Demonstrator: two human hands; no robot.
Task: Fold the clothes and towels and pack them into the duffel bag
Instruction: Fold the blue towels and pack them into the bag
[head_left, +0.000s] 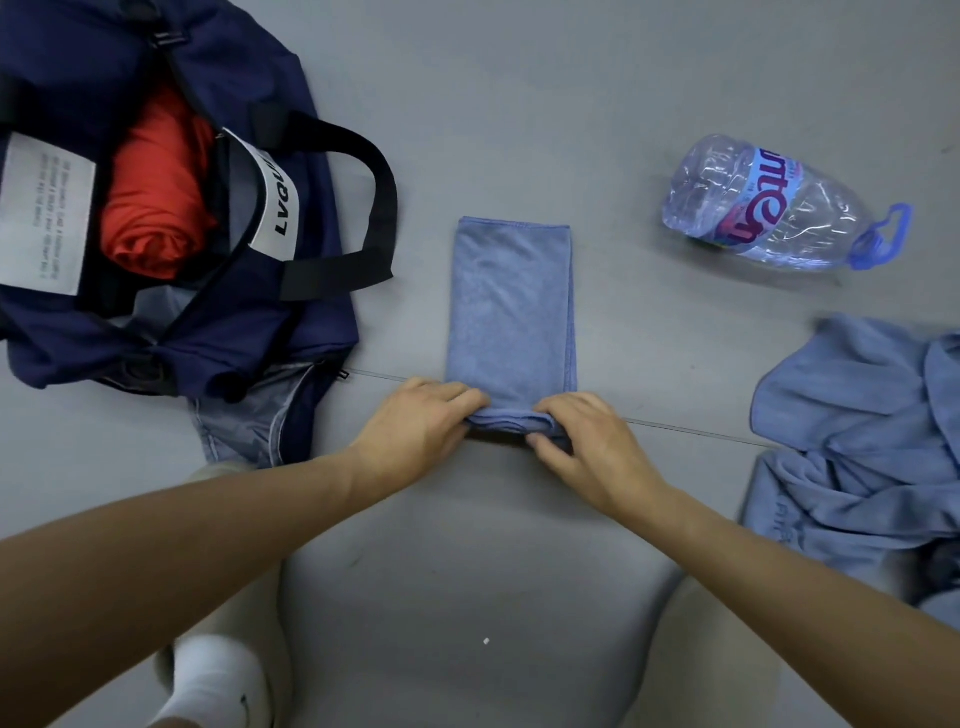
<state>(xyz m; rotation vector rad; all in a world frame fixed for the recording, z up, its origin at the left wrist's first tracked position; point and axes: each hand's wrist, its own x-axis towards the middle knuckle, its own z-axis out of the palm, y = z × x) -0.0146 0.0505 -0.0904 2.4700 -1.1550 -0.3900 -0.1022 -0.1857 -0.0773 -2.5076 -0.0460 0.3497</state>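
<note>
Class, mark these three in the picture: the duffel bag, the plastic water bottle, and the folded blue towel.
duffel bag (293, 338), head view, navy side panel
plastic water bottle (753, 208), head view, middle of its label
folded blue towel (511, 301), head view, centre of flat part

Indoor premises, room type undetermined.
The floor (571, 93) was smooth and grey with one thin seam (696, 432) (sheet covering, apparently); a white-socked foot (218, 686) rested on it.
</note>
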